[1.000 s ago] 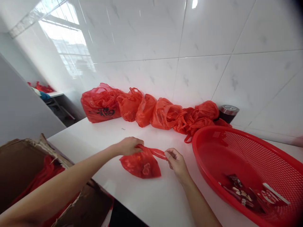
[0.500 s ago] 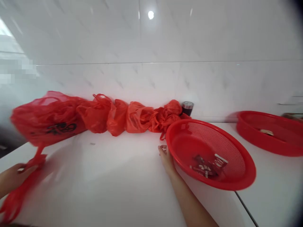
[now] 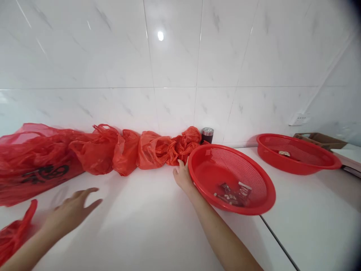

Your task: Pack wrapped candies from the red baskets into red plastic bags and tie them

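Observation:
My left hand [image 3: 69,210] hangs over the white table, thumb and fingers spread, with nothing in it. Behind its wrist, at the lower left, lies a crumpled red plastic bag [image 3: 12,235], partly cut off by the frame. My right hand [image 3: 183,176] is against the outer left side of a tilted red plastic basket [image 3: 207,177]. Its visible fingers are apart and point away from the basket; the rim hides part of the hand. Several dark red wrapped snacks [image 3: 232,195] lie inside the basket.
Filled red plastic bags [image 3: 126,152] stand in a row along the tiled wall, ending near a dark lidded container [image 3: 207,134]. At right, a second red basket [image 3: 299,170] holds a small pale item [image 3: 284,153]. Behind it is a brown box [image 3: 321,140]. A seam [image 3: 279,241] crosses the table.
My left hand has let go of the crumpled red bag and moved right, its fingers opening. My right hand stays beside the basket, fingers more spread. The view has turned right.

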Demonstrator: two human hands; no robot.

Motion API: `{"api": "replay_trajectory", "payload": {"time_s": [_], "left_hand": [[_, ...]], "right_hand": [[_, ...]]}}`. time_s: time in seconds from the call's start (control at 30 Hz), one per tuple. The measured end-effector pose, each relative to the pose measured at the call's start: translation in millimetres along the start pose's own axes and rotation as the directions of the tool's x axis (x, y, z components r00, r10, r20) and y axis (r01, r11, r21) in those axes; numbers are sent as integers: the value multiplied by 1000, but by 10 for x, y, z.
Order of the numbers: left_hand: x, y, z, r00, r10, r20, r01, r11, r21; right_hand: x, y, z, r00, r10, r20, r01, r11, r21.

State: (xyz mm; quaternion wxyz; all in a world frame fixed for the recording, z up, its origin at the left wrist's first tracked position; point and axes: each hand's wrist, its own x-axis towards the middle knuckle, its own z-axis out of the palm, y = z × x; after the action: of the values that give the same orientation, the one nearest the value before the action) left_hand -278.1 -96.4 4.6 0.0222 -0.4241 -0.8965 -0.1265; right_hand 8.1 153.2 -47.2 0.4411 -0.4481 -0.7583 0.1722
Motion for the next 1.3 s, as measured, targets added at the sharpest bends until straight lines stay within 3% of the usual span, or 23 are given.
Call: {"api": "replay_trajectory", "payload": {"time_s": [0.13,0.27,0.4,0.47,0.53,0.63,0.73,0.8,0.9,1.0,1.07,1.1,1.13,1.2,1.3], "left_hand": [[31,600,278,968,196,153,-190,980,-58],[50,1168,576,925,320,204,-290,943,-166],[37,1722,1012,931,344,120,-315,926,-209],[-10,1893,1249,942,333,32,-318,921,-223],[-49,1948,1453,940,332,-80,-341,901,-269],[-46,1885,1626,930,281,-234,-365,761,-536],[-22,1797,1613,957,220,-188,-284,594,-753],[-28,1761,1538,975,196,-102,-182,445,-877],[-120,1732,1376,978,201,55,16,191,-981],[-358,1739,1178,903,380,200,264,-127,-956],[-567,1768,1073,823,534,196,391,-280,-877],[-667,1781,1042,812,554,182,404,-308,-862],[-757,1789,1029,830,526,183,388,-310,-868],[-891,1770,1046,909,362,208,316,-268,-910],[-988,1654,1108,972,126,199,218,-164,-962]], "right_hand": [[78,58,38,996,72,54,-77,992,100],[81,106,54,992,2,128,-25,984,176],[99,-5,174,993,-28,118,-1,971,239],[202,-142,199,996,-22,87,-2,965,263],[385,-359,125,1000,-16,0,15,950,313],[675,-825,-208,975,-4,-221,120,850,513],[704,-1248,-666,958,-34,-284,229,683,694],[505,-1365,-917,969,-74,-234,232,586,776],[-3,-1256,-1126,995,-82,-59,93,534,841],[-480,-989,-1190,990,-42,135,-92,533,841],[-704,-834,-1217,968,-67,243,-169,542,823],[-791,-775,-1237,952,-97,291,-189,560,806],[-866,-725,-1265,935,-129,331,-197,585,787],[-982,-637,-1343,920,-151,362,-196,622,758],[-1075,-502,-1495,980,-23,196,-149,567,810]]}}
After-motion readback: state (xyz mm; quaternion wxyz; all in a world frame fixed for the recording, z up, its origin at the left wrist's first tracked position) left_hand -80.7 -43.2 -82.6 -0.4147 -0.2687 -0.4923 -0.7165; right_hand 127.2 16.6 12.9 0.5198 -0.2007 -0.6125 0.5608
